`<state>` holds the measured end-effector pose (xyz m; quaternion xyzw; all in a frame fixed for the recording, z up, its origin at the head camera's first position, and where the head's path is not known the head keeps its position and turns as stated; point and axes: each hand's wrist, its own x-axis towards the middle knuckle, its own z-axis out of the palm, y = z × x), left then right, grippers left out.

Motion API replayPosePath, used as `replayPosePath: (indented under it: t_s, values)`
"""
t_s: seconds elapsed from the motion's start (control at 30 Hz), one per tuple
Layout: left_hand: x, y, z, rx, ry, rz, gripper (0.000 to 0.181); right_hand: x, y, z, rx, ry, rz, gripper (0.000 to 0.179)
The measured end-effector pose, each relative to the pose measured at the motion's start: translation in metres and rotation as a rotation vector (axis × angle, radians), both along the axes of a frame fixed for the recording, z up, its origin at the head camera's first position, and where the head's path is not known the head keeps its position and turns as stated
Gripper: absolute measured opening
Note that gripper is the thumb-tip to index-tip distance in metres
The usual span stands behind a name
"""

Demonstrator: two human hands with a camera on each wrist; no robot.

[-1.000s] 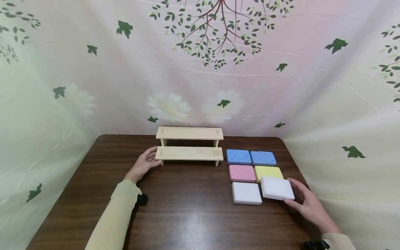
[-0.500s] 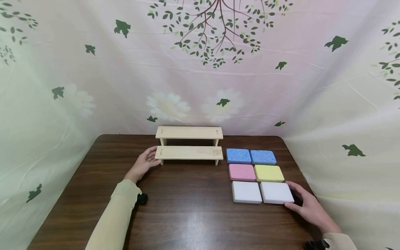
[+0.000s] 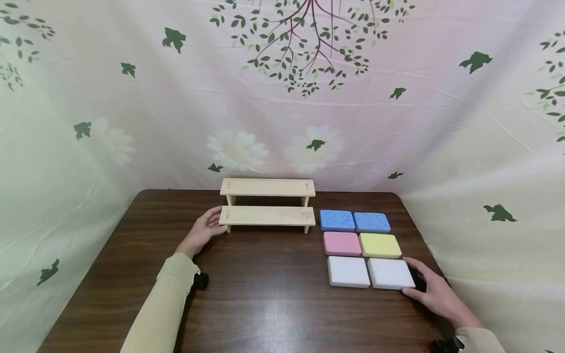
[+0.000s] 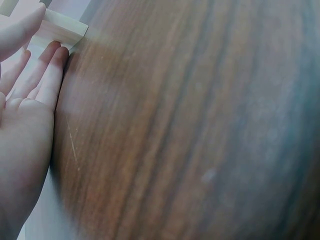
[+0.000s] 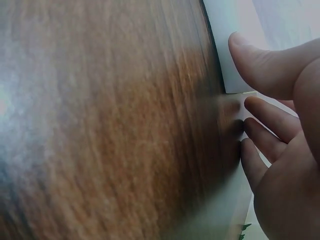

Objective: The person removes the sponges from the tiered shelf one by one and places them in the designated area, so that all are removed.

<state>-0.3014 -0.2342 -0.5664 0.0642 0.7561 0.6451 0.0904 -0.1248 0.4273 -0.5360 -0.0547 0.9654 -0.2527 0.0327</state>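
A small two-step wooden rack [image 3: 267,215] stands at the back of the table. My left hand [image 3: 203,233] is at its left end, with fairly straight fingers touching the lower step; in the left wrist view, the fingertips [image 4: 60,50] meet the pale wood [image 4: 67,26]. On the right, my right hand [image 3: 434,292] holds a white sponge [image 3: 391,273] by its right side, thumb at the near corner and forefinger at the far one. That sponge lies flat beside another white sponge [image 3: 348,271]. In the right wrist view the thumb [image 5: 250,65] overlaps the white block.
Behind the white pair lie a pink sponge [image 3: 342,243] and a yellow sponge [image 3: 380,245]. Farther back are two blue sponges [image 3: 337,220], side by side, right of the rack. A patterned cloth [image 3: 273,122] hangs around the brown wooden table [image 3: 265,304].
The white sponge in my right hand has come down from a raised spot overlapping the yellow one to lie level with the other white one. My left hand has stayed at the rack.
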Motion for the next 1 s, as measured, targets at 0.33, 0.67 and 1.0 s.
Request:
replayPosePath:
  t_s: [0.33, 0.67, 1.0]
  values:
    - [-0.001, 0.002, -0.001, 0.004, -0.013, 0.006, 0.08, 0.0, 0.0, -0.001, 0.007, -0.02, -0.014, 0.103]
    - [-0.001, 0.003, -0.001, -0.018, 0.005, -0.001, 0.088, -0.002, -0.013, 0.018, 0.013, 0.03, -0.009, 0.122]
    - [0.011, -0.004, 0.009, -0.253, 0.2, 0.202, 0.074, -0.018, -0.063, 0.069, 0.012, 0.269, -0.029, 0.09]
